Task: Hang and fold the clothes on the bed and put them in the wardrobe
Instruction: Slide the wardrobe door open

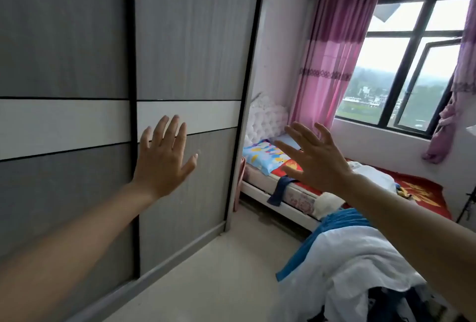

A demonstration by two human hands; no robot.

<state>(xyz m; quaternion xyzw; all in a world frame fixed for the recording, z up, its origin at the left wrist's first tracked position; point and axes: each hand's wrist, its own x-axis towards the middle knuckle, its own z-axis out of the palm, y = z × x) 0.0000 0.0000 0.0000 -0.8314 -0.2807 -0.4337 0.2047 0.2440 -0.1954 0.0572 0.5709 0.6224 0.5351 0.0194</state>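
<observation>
Several garments lie loose and unfolded. A dark blue piece (280, 190) droops over the edge of the bed (298, 196), and a white garment (373, 176) sits crumpled further along it. Nearer to me a heap (360, 257) of white cloth spills over a blue garment (332, 221); what carries that heap I cannot see. No hanger and no folded stack shows anywhere.

The wardrobe (185, 58) stands beside the bed with both sliding doors drawn shut, so nothing can be seen inside. By my reckoning almost all the work is left: open a door, then hang, fold and stow each piece.

The left hand (162, 159) is raised flat before the nearer door, fingers spread. Whether it touches the panel I cannot tell. The right hand (318, 158) hovers over the bed, also splayed. Neither has a grip on anything. Pink curtains (332, 64) frame the window (412, 64) beyond.
</observation>
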